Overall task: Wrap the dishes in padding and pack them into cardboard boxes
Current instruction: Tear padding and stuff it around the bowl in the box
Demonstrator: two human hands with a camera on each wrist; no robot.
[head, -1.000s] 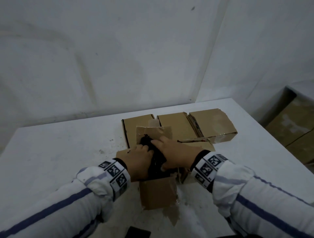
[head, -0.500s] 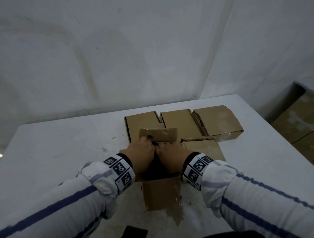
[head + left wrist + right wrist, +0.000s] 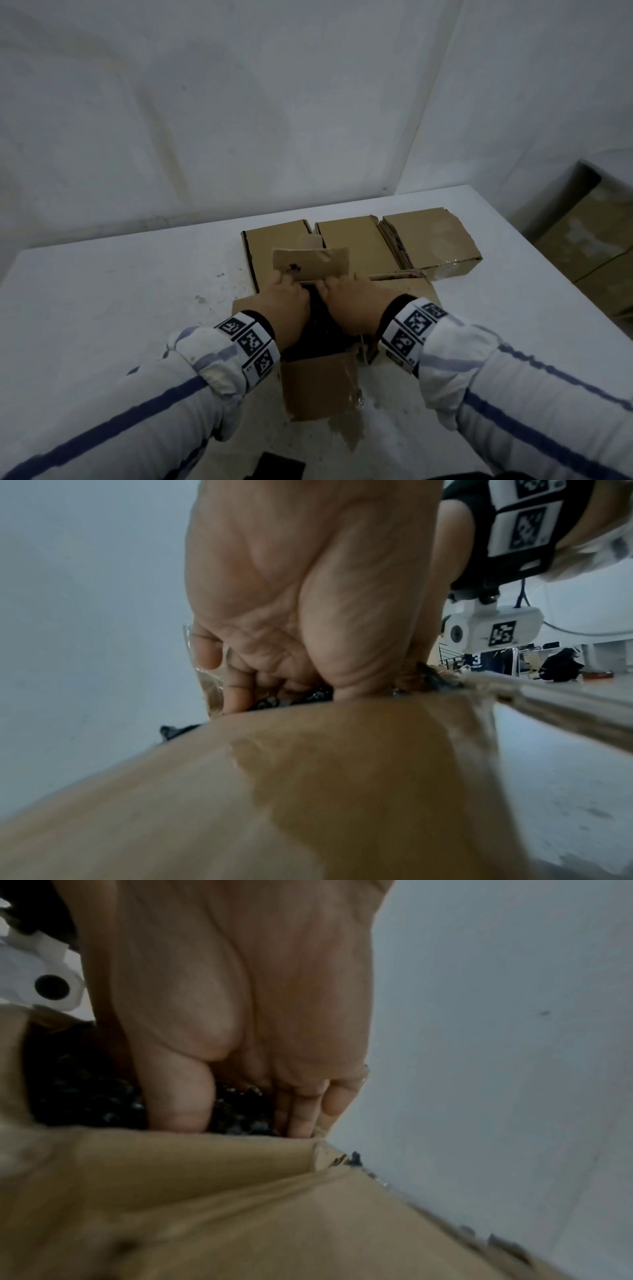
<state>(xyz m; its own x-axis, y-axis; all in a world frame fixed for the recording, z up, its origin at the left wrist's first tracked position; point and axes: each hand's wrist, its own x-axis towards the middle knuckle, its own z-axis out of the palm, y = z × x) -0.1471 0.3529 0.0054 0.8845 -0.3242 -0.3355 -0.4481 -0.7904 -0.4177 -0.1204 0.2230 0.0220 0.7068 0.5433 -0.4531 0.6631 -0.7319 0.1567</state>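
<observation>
Both hands are down inside the open cardboard box [image 3: 318, 387] on the white desk [image 3: 102, 308]: left hand [image 3: 289, 308] and right hand [image 3: 352, 308] side by side, fingers bent down onto the black padded bundle [image 3: 320, 329] lying in the box. Whether the fingers grip it or only press, I cannot tell. Far flap [image 3: 310, 265] stands upright just beyond the fingertips; three closed boxes [image 3: 428, 240] sit in a row behind.
</observation>
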